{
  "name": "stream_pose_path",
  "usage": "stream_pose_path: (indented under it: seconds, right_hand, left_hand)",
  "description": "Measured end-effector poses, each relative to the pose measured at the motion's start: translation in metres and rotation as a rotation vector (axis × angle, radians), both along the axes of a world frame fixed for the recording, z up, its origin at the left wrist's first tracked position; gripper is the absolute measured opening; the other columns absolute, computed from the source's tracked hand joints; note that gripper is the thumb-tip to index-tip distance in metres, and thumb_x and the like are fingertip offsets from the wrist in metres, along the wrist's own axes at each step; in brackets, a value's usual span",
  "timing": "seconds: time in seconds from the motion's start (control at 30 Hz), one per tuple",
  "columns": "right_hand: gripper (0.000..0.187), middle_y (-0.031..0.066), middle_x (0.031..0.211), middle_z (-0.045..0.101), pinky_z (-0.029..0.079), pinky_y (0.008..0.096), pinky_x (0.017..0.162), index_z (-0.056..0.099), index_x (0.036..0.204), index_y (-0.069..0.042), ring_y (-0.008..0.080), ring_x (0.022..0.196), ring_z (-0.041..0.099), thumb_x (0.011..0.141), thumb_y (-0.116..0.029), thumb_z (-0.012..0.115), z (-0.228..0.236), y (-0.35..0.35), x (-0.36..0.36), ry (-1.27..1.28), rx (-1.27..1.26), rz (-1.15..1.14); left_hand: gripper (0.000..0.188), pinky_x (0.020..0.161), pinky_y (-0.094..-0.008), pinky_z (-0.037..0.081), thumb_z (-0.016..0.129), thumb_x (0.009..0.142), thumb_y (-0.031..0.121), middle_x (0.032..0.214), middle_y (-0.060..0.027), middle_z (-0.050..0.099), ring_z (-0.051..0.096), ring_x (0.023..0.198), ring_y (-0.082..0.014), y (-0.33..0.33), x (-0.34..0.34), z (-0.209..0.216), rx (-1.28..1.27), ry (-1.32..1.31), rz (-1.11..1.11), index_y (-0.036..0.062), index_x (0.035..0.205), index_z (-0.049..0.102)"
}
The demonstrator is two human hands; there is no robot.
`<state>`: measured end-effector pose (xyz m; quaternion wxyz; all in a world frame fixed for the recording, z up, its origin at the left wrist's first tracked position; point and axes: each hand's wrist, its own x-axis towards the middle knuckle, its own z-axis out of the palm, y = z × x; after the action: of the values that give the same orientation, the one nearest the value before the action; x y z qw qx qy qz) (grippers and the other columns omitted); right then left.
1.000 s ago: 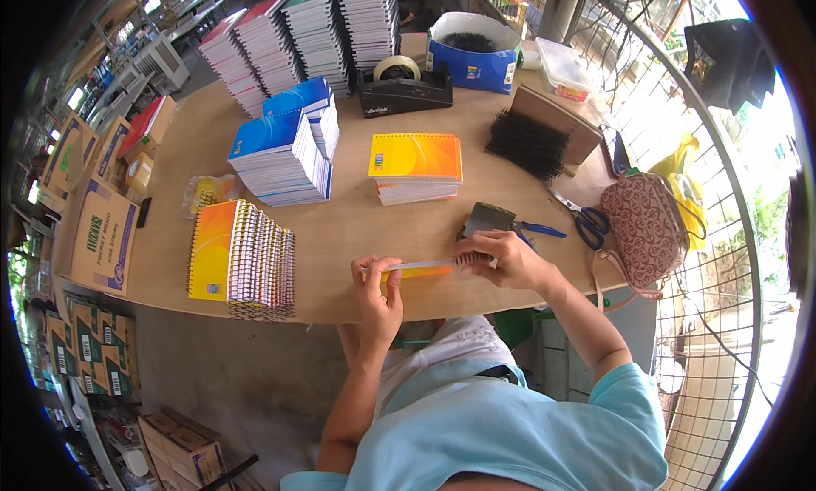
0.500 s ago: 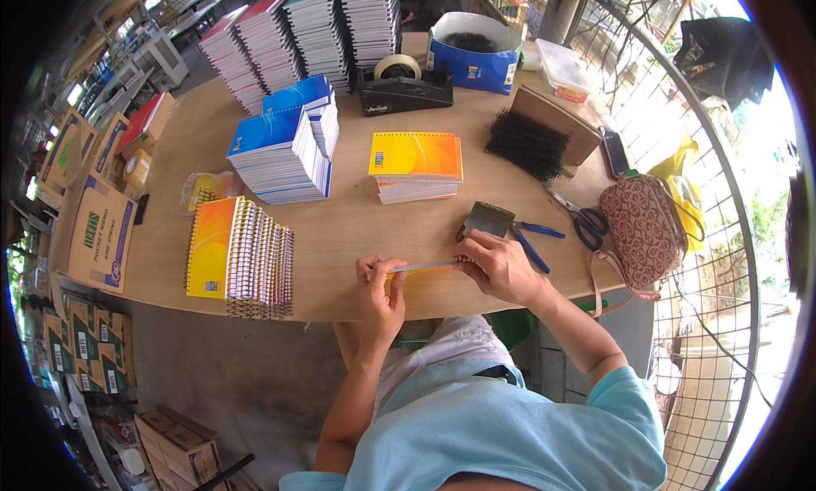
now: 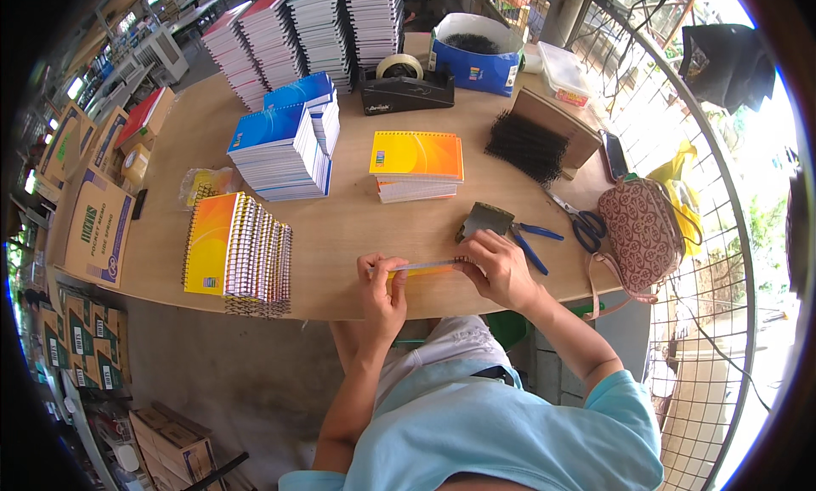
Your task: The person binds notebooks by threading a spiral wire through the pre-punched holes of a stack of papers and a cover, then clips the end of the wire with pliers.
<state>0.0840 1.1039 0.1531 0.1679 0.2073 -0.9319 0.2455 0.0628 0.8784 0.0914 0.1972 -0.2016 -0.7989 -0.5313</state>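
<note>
Between both hands, edge toward me, is a small notebook with a yellow-orange cover, just over the table's near edge. My left hand pinches its left end between thumb and fingers. At the other end my right hand is closed on the notebook, its fingertips at a dark wire coil along the edge. Beyond the right hand lie a small dark open box and blue-handled pliers. A short stack of yellow-orange notebooks sits farther back. To the left, spiral-bound yellow notebooks stand in a row.
Blue notebooks and taller notebook stacks rise at the back left. Behind are a tape dispenser and blue box. At right are black coils, scissors, a phone and a patterned bag.
The view has shifted very slightly. Both hands keep nearly the same hold on the notebook, and nothing on the table has visibly moved.
</note>
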Motion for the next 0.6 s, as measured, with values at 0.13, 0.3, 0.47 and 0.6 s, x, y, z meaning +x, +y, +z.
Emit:
stream_pose_path:
  seconds: [0.13,0.3,0.47,0.6]
  right_hand:
    - [0.032,0.0074,0.102,0.065,0.051,0.0380,0.070,0.068,0.108,-0.008,0.0280,0.091,0.063,0.081,-0.021,0.078,0.007,-0.005,0.001,-0.027,-0.035,0.074]
    - [0.036,0.0129,0.116,0.066,0.051,0.0435,0.092,0.069,0.116,-0.009,0.0335,0.112,0.059,0.087,-0.031,0.074,0.009,0.002,-0.001,0.114,0.172,0.173]
    - [0.056,0.0244,0.144,0.049,0.041,0.0531,0.108,0.063,0.133,-0.013,0.0433,0.136,0.043,0.087,-0.043,0.073,0.018,0.044,-0.035,-0.176,0.085,-0.150]
    - [0.078,0.0236,0.150,0.041,0.046,0.0594,0.099,0.055,0.143,-0.017,0.0436,0.136,0.043,0.081,-0.060,0.072,-0.008,0.060,-0.050,-0.220,0.341,-0.016]
  left_hand:
    - [0.012,0.085,-0.0411,0.046,0.066,0.097,0.016,0.100,-0.0134,0.055,0.054,0.096,-0.0306,0.001,0.002,0.002,0.020,-0.029,-0.014,0.0052,0.103,0.063]
    - [0.013,0.083,-0.0410,0.046,0.066,0.097,0.016,0.099,-0.0127,0.054,0.052,0.096,-0.0293,0.002,0.002,0.004,-0.014,-0.001,-0.018,0.0046,0.104,0.063]
    - [0.025,0.081,-0.0413,0.047,0.075,0.091,0.023,0.098,-0.0110,0.055,0.051,0.096,-0.0284,0.006,0.004,0.011,0.031,0.018,-0.038,0.0053,0.103,0.062]
    - [0.041,0.080,-0.0426,0.047,0.086,0.079,0.027,0.095,-0.0095,0.057,0.051,0.095,-0.0284,0.015,0.000,0.013,0.001,0.070,-0.005,0.0062,0.103,0.060]
